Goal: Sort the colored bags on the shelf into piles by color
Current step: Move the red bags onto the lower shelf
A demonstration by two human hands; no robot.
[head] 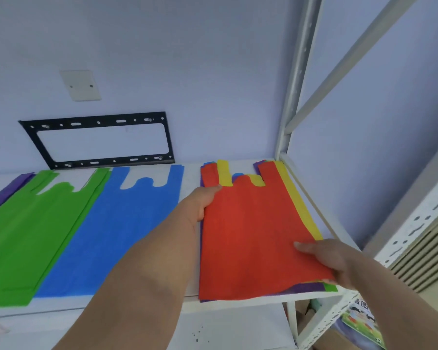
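Observation:
A red bag [248, 231] lies on top of a mixed stack at the right end of the white shelf [190, 178]. Under it show edges of a yellow bag [299, 205], a purple bag [304, 287] and a green bag [330, 287]. My left hand [202, 200] holds the red bag's left edge near its handle. My right hand [329, 261] pinches its lower right corner, thumb on top. To the left lie a blue bag [122, 231], a green bag [28, 236] and a purple bag [0, 195], each spread flat.
A white metal shelf post [292, 102] rises at the back right corner. A black metal bracket [99, 140] is fixed to the wall behind the shelf. A lower shelf level [238, 327] and a printed packet [362, 322] sit below.

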